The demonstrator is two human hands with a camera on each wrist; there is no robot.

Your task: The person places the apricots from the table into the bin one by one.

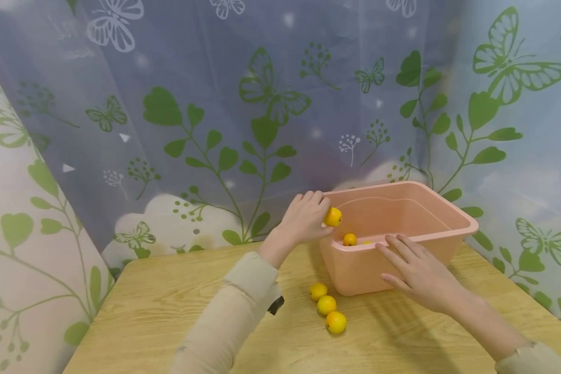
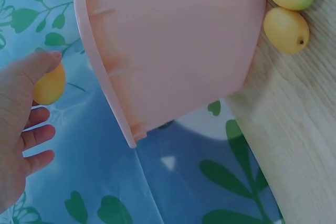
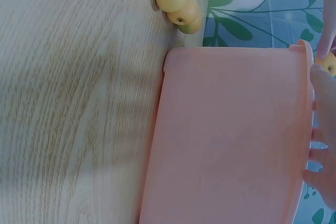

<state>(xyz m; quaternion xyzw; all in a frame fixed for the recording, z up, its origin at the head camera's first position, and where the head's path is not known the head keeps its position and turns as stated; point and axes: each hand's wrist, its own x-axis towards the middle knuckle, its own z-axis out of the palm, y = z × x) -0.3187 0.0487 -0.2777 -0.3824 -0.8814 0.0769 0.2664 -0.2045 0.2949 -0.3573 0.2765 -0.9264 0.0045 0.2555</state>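
My left hand [image 1: 304, 215] pinches a small yellow-orange fruit [image 1: 333, 217] between thumb and fingers, above the left end of a pink plastic tub [image 1: 362, 270]. In the left wrist view the same fruit [image 2: 50, 85] shows past the tub's rim, with the other fingers spread below it. The right hand [image 1: 423, 270] rests on the tub's near rim with its fingers stretched out. Inside the tub lies an orange fruit [image 1: 349, 239], and a bit of another yellow one [image 1: 366, 242] peeks over the rim.
Three yellow fruits, the nearest [image 1: 336, 322] among them, lie in a slanting row on the wooden table [image 1: 168, 311], left of and in front of the tub. Behind the table hangs a curtain [image 1: 191, 62] printed with leaves and butterflies.
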